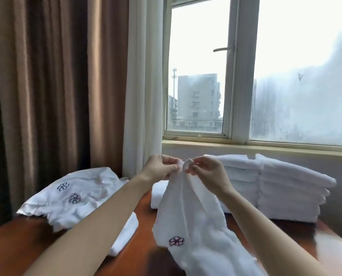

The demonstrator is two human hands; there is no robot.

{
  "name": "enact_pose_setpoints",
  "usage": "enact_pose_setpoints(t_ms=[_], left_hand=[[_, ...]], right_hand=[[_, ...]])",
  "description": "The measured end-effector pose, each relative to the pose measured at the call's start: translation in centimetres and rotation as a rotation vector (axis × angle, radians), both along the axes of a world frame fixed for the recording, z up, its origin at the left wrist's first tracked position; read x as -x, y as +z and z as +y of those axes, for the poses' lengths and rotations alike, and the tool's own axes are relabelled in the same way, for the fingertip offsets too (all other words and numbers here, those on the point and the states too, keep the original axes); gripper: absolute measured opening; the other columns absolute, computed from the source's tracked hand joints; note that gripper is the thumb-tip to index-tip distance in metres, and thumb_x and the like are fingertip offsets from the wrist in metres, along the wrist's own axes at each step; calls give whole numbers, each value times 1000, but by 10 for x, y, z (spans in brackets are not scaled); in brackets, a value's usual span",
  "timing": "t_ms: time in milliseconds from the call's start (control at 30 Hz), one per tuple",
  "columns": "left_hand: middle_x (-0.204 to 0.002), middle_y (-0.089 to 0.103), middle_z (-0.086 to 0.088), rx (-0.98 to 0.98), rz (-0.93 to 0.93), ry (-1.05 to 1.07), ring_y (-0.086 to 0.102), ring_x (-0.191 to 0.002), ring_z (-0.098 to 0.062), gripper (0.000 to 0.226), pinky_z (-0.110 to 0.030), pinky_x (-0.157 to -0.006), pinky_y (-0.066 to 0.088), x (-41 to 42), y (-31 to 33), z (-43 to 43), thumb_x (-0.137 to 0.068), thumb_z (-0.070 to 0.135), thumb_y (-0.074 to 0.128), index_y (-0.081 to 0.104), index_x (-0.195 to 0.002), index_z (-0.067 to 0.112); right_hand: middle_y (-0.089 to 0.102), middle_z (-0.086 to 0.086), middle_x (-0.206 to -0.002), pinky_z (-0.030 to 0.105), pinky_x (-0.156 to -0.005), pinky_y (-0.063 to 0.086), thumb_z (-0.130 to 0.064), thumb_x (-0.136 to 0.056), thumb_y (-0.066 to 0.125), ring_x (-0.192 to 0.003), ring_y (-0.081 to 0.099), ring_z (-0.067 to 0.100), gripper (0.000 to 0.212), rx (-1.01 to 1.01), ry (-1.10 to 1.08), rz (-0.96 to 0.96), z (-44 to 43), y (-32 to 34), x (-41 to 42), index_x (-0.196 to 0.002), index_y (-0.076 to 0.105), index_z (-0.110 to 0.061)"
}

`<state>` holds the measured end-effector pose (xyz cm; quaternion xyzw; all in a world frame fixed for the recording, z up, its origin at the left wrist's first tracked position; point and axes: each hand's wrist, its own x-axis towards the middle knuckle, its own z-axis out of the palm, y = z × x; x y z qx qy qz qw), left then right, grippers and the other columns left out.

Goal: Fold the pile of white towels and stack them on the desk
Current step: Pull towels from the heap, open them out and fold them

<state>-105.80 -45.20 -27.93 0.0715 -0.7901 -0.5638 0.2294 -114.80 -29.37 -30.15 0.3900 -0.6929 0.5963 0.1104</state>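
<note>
Behind the desk [16,242], a brown curtain [46,86] fills the wall past its left end. A window [236,76] runs behind its far right, with a white sheer curtain [142,86] hanging between the two.

The desk itself is reddish-brown wood. On its far right corner sits the tall stack of folded towels [285,192], in two columns side by side. On its left end lies the loose pile of unfolded towels [76,196], crumpled, with two dark flower emblems facing up.

Above the middle of the desk you hold one white towel [196,226] up by its top edge. It hangs down toward the near edge, and its lower part is bunched there.

A small folded towel [124,236] lies on the desk's near left, partly under your left forearm. Another folded towel [158,194] sits mid-desk behind the hanging one.

Your left hand [160,166] and right hand [206,170] are raised over the desk's centre, almost touching. Each pinches the towel's top edge between thumb and curled fingers. A flower emblem [176,241] shows low on the hanging cloth.
</note>
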Motion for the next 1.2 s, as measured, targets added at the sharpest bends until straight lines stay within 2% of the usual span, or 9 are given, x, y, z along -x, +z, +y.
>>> enact_pose_setpoints(t_ms=[67, 167, 433, 600, 733, 767, 833, 967, 1200], left_hand=[[-99, 75, -14, -37, -37, 46, 70, -92, -24, 14, -42, -87, 58, -6, -35, -7, -86, 8, 75, 75, -100, 7], [-86, 74, 0, -38, -7, 152, 70, -88, -22, 8, -41, -81, 58, -16, -78, -15, -86, 12, 76, 71, -88, 18], [-102, 70, -8, -104, -13, 279, 68, -98, -24, 11, -47, -83, 59, -35, -154, -30, -93, 24, 68, 63, -99, 17], [-99, 71, -10, -208, -41, 326, 70, -93, -26, 5, -45, -79, 60, -38, -193, -35, -97, 18, 62, 58, -97, 19], [-103, 71, -10, -290, -27, 336, 71, -93, -23, 8, -40, -82, 60, -38, -214, -36, -99, 22, 59, 54, -104, 19], [-104, 71, -10, -308, -22, 343, 71, -95, -24, 9, -43, -84, 59, -38, -218, -36, -99, 21, 58, 54, -107, 18], [-103, 72, -12, -328, -12, 347, 71, -94, -26, 11, -43, -84, 59, -36, -221, -38, -100, 19, 56, 54, -111, 17], [-93, 77, -9, -367, -5, 241, 74, -85, -19, 15, -31, -73, 60, -39, -222, -41, -101, 14, 55, 62, -115, 15], [-87, 77, 3, -293, 18, 295, 73, -82, -11, 15, -24, -70, 58, -37, -226, -40, -100, 11, 54, 67, -103, 19]], right_hand=[[76, 3, -75, 30, -78, 58, -5, -88, 70, -74, 72, 14, 4, -64, 18, -54, -7, -31, -4, -88, 73, -3], [77, 0, -78, 26, -80, 57, -7, -90, 68, -79, 74, 14, 5, -136, 84, -130, -20, -64, -14, -90, 73, -6], [72, -5, -80, 25, -70, 50, -20, -89, 72, -78, 69, 12, 5, -271, 61, -118, -51, -116, -29, -84, 71, -19], [60, -12, -87, 39, -77, 55, -27, -89, 73, -81, 63, 14, 8, -359, 112, -37, -63, -142, -31, -83, 68, -27], [53, -10, -124, 33, -80, 49, -32, -90, 72, -111, 53, 12, 8, -471, -5, 290, -66, -152, -27, -86, 71, -24], [56, -10, -128, 33, -86, 47, -31, -90, 71, -120, 48, 14, 8, -495, -15, 411, -67, -152, -27, -87, 72, -24], [68, -10, -113, 34, -94, 42, -28, -90, 71, -122, 52, 16, 7, -504, 10, 545, -73, -151, -26, -87, 72, -22], [66, -16, -81, 32, -79, 43, -20, -89, 71, -81, 59, 15, 1, -459, 82, 326, -82, -159, -23, -89, 72, -20], [71, -12, -73, 29, -69, 53, -13, -82, 76, -75, 66, 7, 15, -316, 261, -151, -84, -165, -15, -77, 73, -27]])
